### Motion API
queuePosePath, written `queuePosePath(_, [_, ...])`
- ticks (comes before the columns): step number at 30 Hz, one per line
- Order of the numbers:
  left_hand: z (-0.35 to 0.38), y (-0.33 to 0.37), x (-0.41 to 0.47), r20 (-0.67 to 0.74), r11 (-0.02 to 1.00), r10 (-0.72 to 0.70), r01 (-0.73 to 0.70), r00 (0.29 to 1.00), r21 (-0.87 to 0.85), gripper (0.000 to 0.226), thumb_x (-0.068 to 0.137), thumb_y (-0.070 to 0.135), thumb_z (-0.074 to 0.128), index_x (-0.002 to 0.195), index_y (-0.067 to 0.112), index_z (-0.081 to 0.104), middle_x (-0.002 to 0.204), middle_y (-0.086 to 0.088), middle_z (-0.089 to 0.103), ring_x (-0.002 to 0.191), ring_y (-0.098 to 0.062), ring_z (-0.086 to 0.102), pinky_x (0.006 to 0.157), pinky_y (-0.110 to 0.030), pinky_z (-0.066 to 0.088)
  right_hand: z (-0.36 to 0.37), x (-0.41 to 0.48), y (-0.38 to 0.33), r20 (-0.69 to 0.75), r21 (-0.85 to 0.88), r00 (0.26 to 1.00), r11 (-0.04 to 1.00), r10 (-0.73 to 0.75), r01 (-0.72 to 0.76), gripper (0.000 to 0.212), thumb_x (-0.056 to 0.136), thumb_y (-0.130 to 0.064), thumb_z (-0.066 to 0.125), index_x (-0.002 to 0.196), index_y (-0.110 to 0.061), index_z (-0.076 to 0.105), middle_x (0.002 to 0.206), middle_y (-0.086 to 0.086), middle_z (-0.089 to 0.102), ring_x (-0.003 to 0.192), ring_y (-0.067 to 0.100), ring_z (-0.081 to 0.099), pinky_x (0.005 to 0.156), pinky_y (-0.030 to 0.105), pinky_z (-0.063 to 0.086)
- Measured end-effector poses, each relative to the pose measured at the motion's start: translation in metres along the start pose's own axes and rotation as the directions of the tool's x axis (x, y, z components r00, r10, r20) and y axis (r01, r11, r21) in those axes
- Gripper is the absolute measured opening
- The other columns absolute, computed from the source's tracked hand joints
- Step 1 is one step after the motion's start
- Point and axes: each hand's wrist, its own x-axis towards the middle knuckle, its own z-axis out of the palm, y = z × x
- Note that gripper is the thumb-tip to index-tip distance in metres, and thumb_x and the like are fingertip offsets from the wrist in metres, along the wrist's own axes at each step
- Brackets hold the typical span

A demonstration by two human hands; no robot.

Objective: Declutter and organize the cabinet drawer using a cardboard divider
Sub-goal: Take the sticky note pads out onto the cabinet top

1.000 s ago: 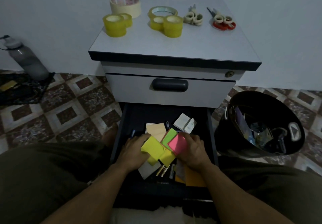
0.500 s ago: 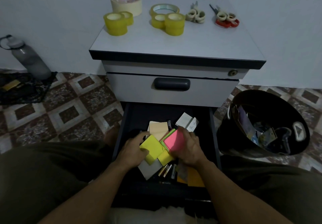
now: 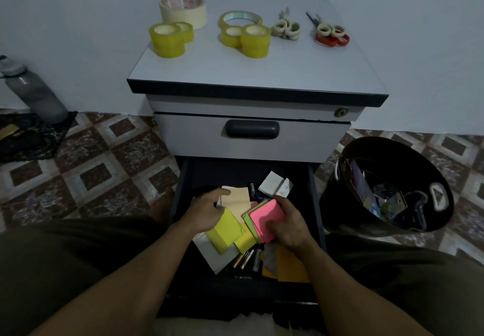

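Note:
The bottom drawer (image 3: 180, 194) of the grey cabinet (image 3: 256, 74) stands pulled open in front of me, cluttered with paper pads and pens. My right hand (image 3: 288, 224) grips a pink sticky-note pad (image 3: 264, 216) with a green pad under it. My left hand (image 3: 207, 208) lies on a yellow sticky-note pad (image 3: 224, 231), its fingers reaching over a tan pad (image 3: 235, 199). A small white notepad (image 3: 273, 185) lies at the back of the drawer. No cardboard divider is in view.
A black waste bin (image 3: 345, 204) with scraps stands right of the drawer. On the cabinet top lie several tape rolls (image 3: 167, 40) and two pairs of scissors (image 3: 330, 34). A grey bottle (image 3: 34, 95) stands on the tiled floor at left. My knees flank the drawer.
My right hand has drawn the pink and green pads slightly right and nearer. My left hand has slid toward the tan pad, leaving more of the yellow pad uncovered.

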Motion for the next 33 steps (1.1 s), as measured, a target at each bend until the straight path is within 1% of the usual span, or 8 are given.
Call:
queuePosePath(3, [0.005,-0.007,0.002,-0.008,0.998,-0.036,0.035,0.999,-0.046,0.035,0.096,0.010,0.059,0.129,0.022,0.058,0.102,-0.007,0.065,0.065,-0.020,0.054,0.056,-0.024,0.042,-0.001,-0.001,-0.002,-0.010,0.044,1.000,0.999,0.027,-0.027,0.072,0.061,-0.010,0.061,0.129,-0.036,0.055,0.117,-0.005,0.066,0.109,0.020,0.063,0.088,0.049,0.057])
queuePosePath(12, [0.003,-0.006,-0.003,-0.061,0.974,-0.073,0.058,0.995,-0.220,0.031,0.095,-0.003,0.052,0.116,0.015,0.067,0.066,-0.011,0.045,0.046,-0.014,0.035,0.045,-0.022,0.029,-0.001,-0.006,-0.010,-0.047,0.048,0.998,0.998,0.044,-0.042,0.064,0.079,0.004,0.060,0.137,-0.021,0.050,0.118,0.001,0.060,0.110,0.024,0.059,0.094,0.049,0.054])
queuePosePath(17, [-0.014,-0.001,-0.006,-0.203,0.969,-0.078,0.026,0.976,-0.247,0.033,0.095,-0.002,0.048,0.112,0.019,0.067,0.101,-0.006,0.062,0.064,-0.014,0.049,0.052,-0.022,0.035,-0.003,-0.007,-0.014,-0.087,0.134,0.993,0.989,0.079,-0.067,0.059,0.083,0.008,0.056,0.135,-0.020,0.048,0.113,0.000,0.057,0.105,0.021,0.058,0.086,0.039,0.056])
queuePosePath(20, [-0.015,0.000,-0.007,-0.188,0.971,-0.096,0.050,0.977,-0.234,0.033,0.095,-0.002,0.043,0.112,0.018,0.064,0.109,-0.007,0.061,0.075,-0.015,0.054,0.056,-0.023,0.039,-0.006,-0.007,-0.015,-0.122,0.194,0.989,0.979,0.088,-0.063,0.058,0.085,0.007,0.056,0.136,-0.018,0.048,0.119,0.004,0.057,0.108,0.023,0.058,0.089,0.045,0.056])
queuePosePath(22, [-0.012,-0.005,-0.007,-0.174,0.972,-0.115,0.074,0.978,-0.223,0.032,0.095,-0.001,0.040,0.108,0.018,0.062,0.106,-0.010,0.060,0.080,-0.022,0.057,0.061,-0.027,0.040,-0.007,-0.007,-0.014,-0.142,0.208,0.986,0.976,0.091,-0.061,0.056,0.086,0.006,0.056,0.137,-0.018,0.048,0.123,0.005,0.057,0.110,0.025,0.058,0.089,0.044,0.056])
queuePosePath(25, [-0.005,-0.010,-0.008,-0.122,0.977,-0.145,0.122,0.982,-0.175,0.028,0.096,0.000,0.041,0.109,0.016,0.059,0.084,-0.012,0.056,0.061,-0.020,0.049,0.052,-0.027,0.035,-0.008,-0.008,-0.012,-0.149,0.186,0.985,0.981,0.091,-0.062,0.058,0.085,0.005,0.056,0.138,-0.018,0.048,0.126,0.007,0.058,0.111,0.026,0.058,0.090,0.044,0.056])
queuePosePath(28, [0.000,-0.016,-0.012,-0.085,0.978,-0.103,0.085,0.991,-0.192,0.024,0.094,0.000,0.056,0.114,0.014,0.056,0.098,-0.016,0.060,0.070,-0.020,0.055,0.053,-0.026,0.041,-0.004,-0.008,-0.011,-0.138,0.134,0.987,0.989,0.085,-0.067,0.062,0.083,0.004,0.057,0.140,-0.018,0.047,0.126,0.008,0.058,0.112,0.026,0.058,0.093,0.047,0.055])
queuePosePath(33, [0.000,-0.022,-0.010,-0.114,0.965,-0.094,0.062,0.989,-0.257,0.035,0.092,-0.005,0.054,0.113,0.023,0.058,0.111,-0.012,0.061,0.096,-0.027,0.060,0.063,-0.029,0.045,-0.003,-0.009,-0.010,-0.142,0.129,0.985,0.988,0.100,-0.082,0.060,0.083,0.005,0.055,0.138,-0.017,0.049,0.114,0.002,0.059,0.102,0.021,0.059,0.074,0.029,0.052])
